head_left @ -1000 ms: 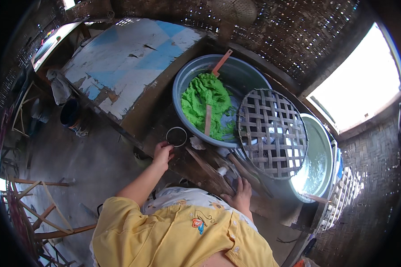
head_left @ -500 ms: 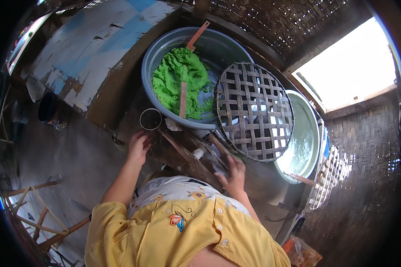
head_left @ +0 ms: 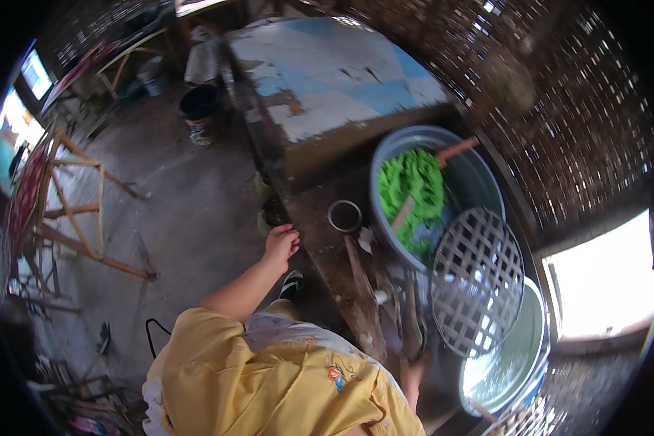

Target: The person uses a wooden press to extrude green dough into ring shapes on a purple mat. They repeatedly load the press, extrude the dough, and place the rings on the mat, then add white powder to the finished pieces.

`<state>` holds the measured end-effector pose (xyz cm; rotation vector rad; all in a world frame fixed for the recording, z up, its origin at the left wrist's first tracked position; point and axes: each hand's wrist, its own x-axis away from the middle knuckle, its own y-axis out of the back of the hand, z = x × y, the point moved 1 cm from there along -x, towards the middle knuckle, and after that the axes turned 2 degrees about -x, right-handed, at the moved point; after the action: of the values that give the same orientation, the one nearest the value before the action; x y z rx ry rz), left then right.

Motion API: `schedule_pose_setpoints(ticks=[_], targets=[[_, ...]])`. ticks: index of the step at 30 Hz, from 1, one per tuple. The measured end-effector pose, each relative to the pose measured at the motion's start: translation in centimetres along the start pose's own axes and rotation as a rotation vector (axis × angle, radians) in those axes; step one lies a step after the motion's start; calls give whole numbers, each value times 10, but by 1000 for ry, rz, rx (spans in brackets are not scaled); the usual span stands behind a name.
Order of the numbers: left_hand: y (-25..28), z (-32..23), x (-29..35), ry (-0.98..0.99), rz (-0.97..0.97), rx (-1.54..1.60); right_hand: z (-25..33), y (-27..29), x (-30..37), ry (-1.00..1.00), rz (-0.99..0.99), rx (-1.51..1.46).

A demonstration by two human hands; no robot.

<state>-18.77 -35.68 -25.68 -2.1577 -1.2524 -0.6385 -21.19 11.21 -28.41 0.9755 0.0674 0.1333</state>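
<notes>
My left hand (head_left: 281, 245) is raised by the bench's left edge, its fingers curled in with nothing visible in them. A round dark cup (head_left: 344, 216) with a pale rim stands on the bench, up and to the right of that hand. My right hand (head_left: 414, 367) is low over the bench, beside long dark wooden pieces (head_left: 412, 320). Its fingers are blurred and in shadow, so I cannot make out a grip. Beyond the hands, a big grey basin (head_left: 487, 178) holds bright green dough-like paste (head_left: 413, 182) with a flat wooden paddle (head_left: 403, 214) and a reddish-brown stick (head_left: 458, 150) in it.
A round woven lattice tray (head_left: 479, 283) leans across the grey basin and a pale green basin (head_left: 512, 363) at right. A worn blue-and-white tabletop (head_left: 327, 65) lies beyond. On the floor at left are a dark bucket (head_left: 200, 109) and a wooden frame (head_left: 76, 196).
The view has swung left, showing more floor. My left hand has gone from fingers extended near the cup to curled, farther from it. My right hand is now lower and more shadowed.
</notes>
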Motion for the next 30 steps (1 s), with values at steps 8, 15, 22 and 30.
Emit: schedule_pose_setpoints(ticks=[8, 15, 22, 30], targets=[[9, -71, -119, -281, -199, 97, 62, -16, -9, 34, -258, 51], [-31, -121, -228, -957, -200, -1471, 193, -69, -81, 154, -101, 145], [-46, -143, -300, -966, -65, -1691, 254, -90, -120, 148, 26, 248], [-33, -159, -306, -1152, -54, -1794, 266, -87, -130, 90, 74, 304]])
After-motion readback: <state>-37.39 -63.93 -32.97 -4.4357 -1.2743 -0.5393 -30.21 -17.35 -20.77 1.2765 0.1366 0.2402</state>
